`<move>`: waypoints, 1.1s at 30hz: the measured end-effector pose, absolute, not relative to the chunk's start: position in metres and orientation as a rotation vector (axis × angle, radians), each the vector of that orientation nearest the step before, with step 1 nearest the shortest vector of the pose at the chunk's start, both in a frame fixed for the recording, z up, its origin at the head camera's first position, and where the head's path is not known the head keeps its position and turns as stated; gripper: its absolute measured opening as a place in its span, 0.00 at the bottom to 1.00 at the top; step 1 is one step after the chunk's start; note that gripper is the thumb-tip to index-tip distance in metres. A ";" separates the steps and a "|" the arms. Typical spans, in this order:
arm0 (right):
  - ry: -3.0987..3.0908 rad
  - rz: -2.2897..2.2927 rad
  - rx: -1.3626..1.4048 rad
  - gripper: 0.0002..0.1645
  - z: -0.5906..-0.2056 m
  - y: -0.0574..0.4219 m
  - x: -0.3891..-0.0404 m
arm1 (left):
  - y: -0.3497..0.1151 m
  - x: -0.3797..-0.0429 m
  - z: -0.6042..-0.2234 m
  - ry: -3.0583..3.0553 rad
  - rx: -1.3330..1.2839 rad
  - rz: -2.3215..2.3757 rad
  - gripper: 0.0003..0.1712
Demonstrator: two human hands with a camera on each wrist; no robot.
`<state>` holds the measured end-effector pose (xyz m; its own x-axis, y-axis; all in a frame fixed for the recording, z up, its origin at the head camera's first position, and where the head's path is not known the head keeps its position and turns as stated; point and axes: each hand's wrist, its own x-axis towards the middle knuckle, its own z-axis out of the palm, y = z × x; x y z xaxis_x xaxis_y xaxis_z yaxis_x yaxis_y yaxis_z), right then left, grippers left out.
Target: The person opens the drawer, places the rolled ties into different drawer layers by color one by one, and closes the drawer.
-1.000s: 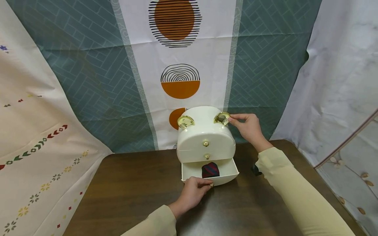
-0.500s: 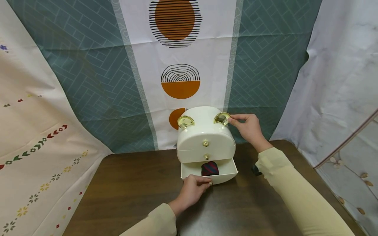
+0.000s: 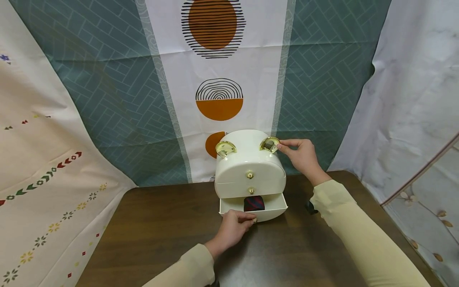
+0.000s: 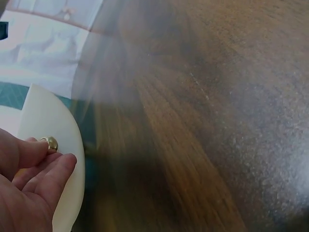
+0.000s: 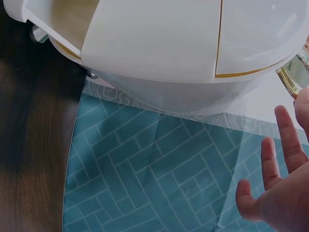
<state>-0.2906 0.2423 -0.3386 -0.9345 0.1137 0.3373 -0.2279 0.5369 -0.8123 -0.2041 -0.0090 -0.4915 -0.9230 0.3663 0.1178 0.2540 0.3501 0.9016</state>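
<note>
A white rounded box [image 3: 250, 163] with gold ear-like pieces on top stands on the table. Its bottom drawer [image 3: 274, 215] is pulled part way out, and a dark red-and-navy striped rolled necktie [image 3: 254, 203] lies inside. My left hand [image 3: 234, 228] pinches the drawer's gold knob [image 4: 50, 144] between thumb and fingers. At the upper right, my right hand [image 3: 299, 154] pinches the edge of the right gold ear [image 3: 269, 144]. In the right wrist view, that hand's other fingers [image 5: 270, 164] are spread out beside the box.
The brown wooden table [image 3: 161, 231] backs onto a patterned cloth [image 3: 222, 59]. Light curtains hang at the left [image 3: 46, 159] and right [image 3: 412, 119]. Two smaller gold knobs sit on the box front, and a second gold ear [image 3: 226, 148] is at its left.
The left hand has moved slightly away from me, pushing the drawer a little further into the box with the rolled necktie inside. The right hand stays at the gold ear.
</note>
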 end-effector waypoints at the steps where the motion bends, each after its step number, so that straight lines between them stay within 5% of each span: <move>1: -2.428 1.359 0.093 0.23 -0.339 0.242 -0.291 | -0.009 -0.205 -0.492 2.500 0.577 1.631 0.08; 33: -2.432 1.383 0.087 0.23 -0.339 0.243 -0.291 | -0.008 -0.231 -0.489 2.517 0.512 1.602 0.08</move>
<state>-0.2910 0.2431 -0.3392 -0.9400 0.1134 0.3218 -0.2185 0.5243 -0.8230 -0.2307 -0.0075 -0.4886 -0.9365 0.3407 0.0830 0.2195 0.3849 0.8965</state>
